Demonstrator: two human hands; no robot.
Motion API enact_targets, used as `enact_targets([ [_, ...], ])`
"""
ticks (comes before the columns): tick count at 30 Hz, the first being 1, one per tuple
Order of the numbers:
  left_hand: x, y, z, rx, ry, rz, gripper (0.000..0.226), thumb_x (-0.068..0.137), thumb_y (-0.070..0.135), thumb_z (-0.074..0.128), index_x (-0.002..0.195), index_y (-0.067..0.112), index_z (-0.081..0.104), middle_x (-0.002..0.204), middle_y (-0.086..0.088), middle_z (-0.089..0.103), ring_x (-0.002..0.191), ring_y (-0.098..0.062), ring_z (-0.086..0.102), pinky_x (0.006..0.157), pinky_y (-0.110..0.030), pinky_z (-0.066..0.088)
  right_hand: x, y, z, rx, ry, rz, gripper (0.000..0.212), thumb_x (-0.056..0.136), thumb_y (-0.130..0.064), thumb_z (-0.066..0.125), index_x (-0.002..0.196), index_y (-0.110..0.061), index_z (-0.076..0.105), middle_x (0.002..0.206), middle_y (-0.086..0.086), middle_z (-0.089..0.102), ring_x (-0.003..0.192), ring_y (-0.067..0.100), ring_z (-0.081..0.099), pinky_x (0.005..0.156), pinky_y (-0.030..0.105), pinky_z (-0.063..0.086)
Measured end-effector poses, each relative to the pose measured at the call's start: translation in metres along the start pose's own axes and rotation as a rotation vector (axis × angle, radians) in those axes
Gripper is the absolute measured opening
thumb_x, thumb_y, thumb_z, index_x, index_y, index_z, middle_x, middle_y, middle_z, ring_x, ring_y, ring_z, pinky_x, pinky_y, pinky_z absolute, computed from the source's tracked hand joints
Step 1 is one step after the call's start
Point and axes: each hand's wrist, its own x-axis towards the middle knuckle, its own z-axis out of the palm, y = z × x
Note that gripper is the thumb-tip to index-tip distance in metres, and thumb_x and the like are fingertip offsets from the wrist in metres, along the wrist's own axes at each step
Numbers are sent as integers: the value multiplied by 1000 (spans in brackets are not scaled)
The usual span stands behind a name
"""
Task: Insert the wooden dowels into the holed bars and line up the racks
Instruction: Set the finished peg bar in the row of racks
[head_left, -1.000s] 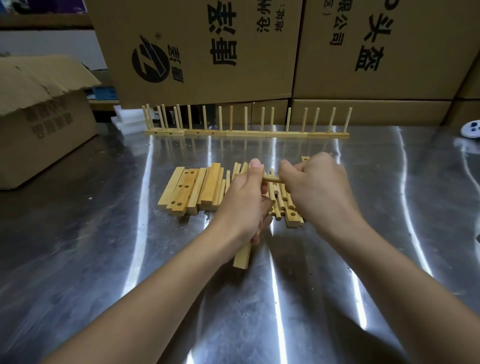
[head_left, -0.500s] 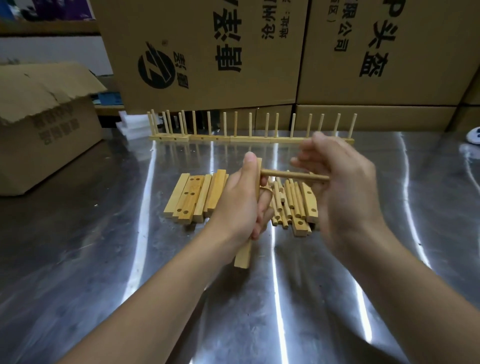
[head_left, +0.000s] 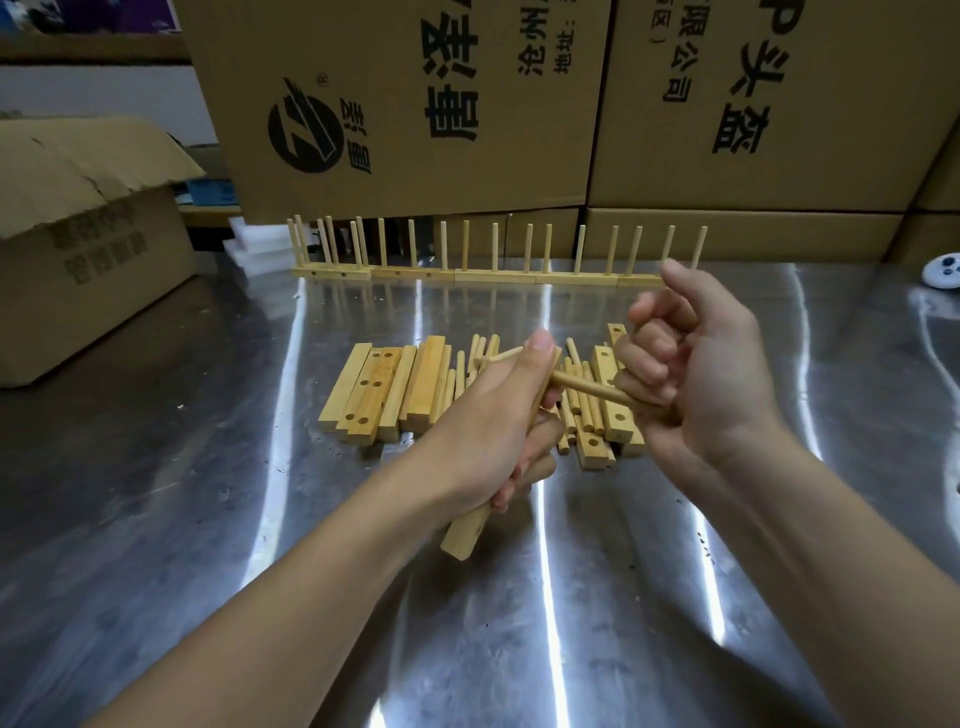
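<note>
My left hand (head_left: 498, 431) grips a holed wooden bar (head_left: 465, 530), held tilted above the metal table; its lower end sticks out below my fingers. A wooden dowel (head_left: 589, 389) juts sideways from the bar's upper part, and my right hand (head_left: 691, 374) holds the dowel's right end in curled fingers. Behind my hands lies a pile of loose holed bars (head_left: 384, 389) and dowels (head_left: 582, 410). Finished racks (head_left: 493, 275) with upright dowels stand in a row at the table's far side.
Large printed cardboard boxes (head_left: 415, 104) form a wall behind the racks. An open carton (head_left: 88, 244) stands at the left on the steel table (head_left: 208, 519). A small white object (head_left: 943, 270) lies at the far right edge.
My right hand has shifted right and closed around the dowel's end, now seated in the bar. The left hand keeps gripping the bar, raised slightly.
</note>
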Motion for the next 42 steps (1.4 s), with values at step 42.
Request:
enact_targets([
  [42, 5, -7, -11, -91, 173, 62, 57, 110, 60, 29, 94, 10, 51, 48, -1, 36, 34, -13, 31, 35, -23, 26, 9, 0, -20, -809, -201, -220, 45, 97, -63, 53, 92, -24, 75, 76, -8, 63, 71, 8, 58, 65, 27, 42],
])
